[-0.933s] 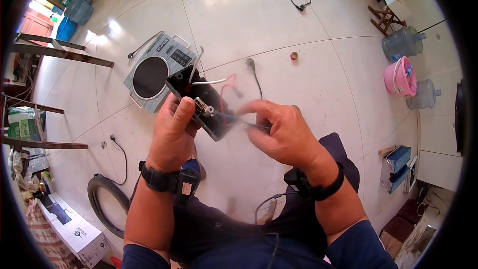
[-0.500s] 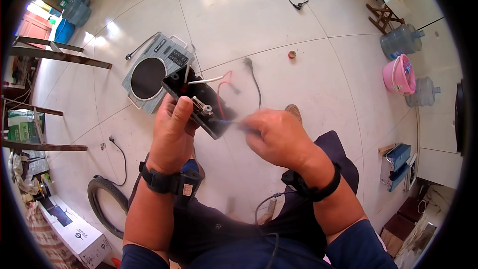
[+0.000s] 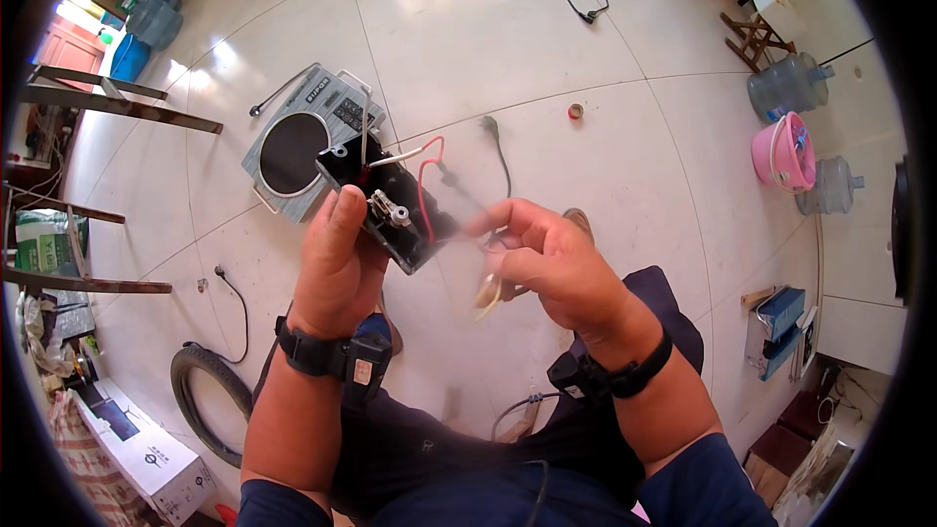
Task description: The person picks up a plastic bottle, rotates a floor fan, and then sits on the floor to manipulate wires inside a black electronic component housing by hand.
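My left hand is closed round the near left side of an open black plastic housing, thumb on its rim. Inside the housing sits a silvery metal fitting. A white wire and a red wire rise out of it and loop over its far edge. Just right of the housing, my right hand pinches a thin dark cord, smeared by motion. Pale yellowish wire ends hang below its fingers, also blurred. Whether the cord joins the housing I cannot tell.
Behind the housing, a grey hotplate with a round black top lies on the tiled floor. A plug with a dark cord, a red tape roll and a looped cord lie beyond. A tyre is at near left, a pink bucket at right.
My right hand has turned and its fingers have opened somewhat, with yellowish wire ends now showing beneath. The red wire stands out more clearly. My left hand and the housing have barely moved.
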`<action>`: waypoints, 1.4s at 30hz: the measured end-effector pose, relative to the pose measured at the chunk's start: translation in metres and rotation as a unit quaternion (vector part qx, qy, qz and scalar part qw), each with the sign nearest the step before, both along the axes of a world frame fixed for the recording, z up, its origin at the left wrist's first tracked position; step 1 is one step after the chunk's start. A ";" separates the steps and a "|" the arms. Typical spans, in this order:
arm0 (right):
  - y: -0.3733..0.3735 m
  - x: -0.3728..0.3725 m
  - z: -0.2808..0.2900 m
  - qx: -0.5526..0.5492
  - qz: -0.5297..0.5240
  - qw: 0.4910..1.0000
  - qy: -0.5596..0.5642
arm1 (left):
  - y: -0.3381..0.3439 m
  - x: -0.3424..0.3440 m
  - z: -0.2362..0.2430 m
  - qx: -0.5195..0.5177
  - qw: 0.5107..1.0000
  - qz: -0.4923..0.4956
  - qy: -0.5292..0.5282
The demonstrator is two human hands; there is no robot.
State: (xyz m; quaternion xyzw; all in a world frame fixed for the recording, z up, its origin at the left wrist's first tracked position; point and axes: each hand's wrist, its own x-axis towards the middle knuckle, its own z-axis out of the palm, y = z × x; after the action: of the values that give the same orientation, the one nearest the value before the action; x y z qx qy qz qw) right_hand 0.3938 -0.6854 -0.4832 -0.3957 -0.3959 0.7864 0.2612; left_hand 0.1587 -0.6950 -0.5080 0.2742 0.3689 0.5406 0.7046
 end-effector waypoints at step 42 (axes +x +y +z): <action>0.000 -0.003 -0.001 0.112 -0.090 0.990 -0.011 | -0.009 0.010 -0.003 0.046 0.999 -0.015 0.019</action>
State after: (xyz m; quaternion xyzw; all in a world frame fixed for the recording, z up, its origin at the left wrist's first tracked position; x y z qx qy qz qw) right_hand 0.3909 -0.6850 -0.4846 -0.4070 -0.4466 0.7060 0.3694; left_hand 0.1684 -0.7038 -0.5115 0.3216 0.3528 0.5410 0.6924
